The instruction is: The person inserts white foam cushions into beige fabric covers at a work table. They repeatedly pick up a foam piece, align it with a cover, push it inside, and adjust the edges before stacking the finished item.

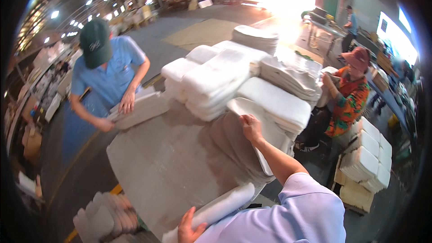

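My right hand [252, 128] reaches forward over a stack at the table's right side. Its fingers are closed on the edge of a grey-backed fabric pad [243, 106], whose near side is lifted. Below it lie more grey pads [234, 141], overlapping. Close to my body, my left hand [191, 227] grips the left end of a long white padded piece [227, 203], with fingers over its side. That piece lies along the near table edge, against my shirt. Just beyond the right hand is a stack of white rectangular pads [276, 101].
The grey table [157, 162] carries tall white pad stacks [211, 78] at its far side. Across it, a person in blue [108, 72] handles pads. Another in a patterned top [348, 94] sits right, near bundled pads [366, 153]. Another stack [103, 216] stands lower left.
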### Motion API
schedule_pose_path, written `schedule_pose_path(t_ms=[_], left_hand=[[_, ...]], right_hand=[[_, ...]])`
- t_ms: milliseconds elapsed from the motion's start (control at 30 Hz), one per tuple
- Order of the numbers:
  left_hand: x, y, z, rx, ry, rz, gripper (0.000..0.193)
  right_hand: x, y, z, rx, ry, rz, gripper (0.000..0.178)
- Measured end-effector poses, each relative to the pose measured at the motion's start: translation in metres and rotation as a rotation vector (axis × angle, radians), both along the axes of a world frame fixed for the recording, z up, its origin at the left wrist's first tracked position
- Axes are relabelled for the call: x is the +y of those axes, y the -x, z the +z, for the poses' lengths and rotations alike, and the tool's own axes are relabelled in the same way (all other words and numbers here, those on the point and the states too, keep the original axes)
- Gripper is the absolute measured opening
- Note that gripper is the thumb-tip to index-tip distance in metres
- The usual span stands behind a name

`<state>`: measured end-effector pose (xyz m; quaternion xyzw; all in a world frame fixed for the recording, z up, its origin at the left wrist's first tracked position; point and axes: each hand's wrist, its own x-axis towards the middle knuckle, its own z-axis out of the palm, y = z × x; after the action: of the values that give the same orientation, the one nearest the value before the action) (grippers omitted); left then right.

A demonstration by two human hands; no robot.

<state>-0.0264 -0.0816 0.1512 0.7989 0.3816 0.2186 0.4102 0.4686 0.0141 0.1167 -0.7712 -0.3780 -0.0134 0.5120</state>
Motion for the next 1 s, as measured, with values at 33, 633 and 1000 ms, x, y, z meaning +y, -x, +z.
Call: schedule_pose_path(t_ms=[33, 633, 1000], left_hand=[[0.004, 0.003, 0.0, -0.128, 0.18, 0.03, 0.062], [0.139, -0.078, 0.109, -0.789, 0.387, 0.296, 0.037], [0.123, -0.08, 0.131, -0.407, -0.198, 0.312, 0.032]], right_hand=[[-0.008, -0.006, 0.017, 0.057, -0.01, 0.072, 0.027], [-0.051, 0.088, 0.168, 0.604, -0.088, 0.811, 0.032], [-0.035, 0.103, 0.152, 0.605, -0.34, 0.85, 0.019]])
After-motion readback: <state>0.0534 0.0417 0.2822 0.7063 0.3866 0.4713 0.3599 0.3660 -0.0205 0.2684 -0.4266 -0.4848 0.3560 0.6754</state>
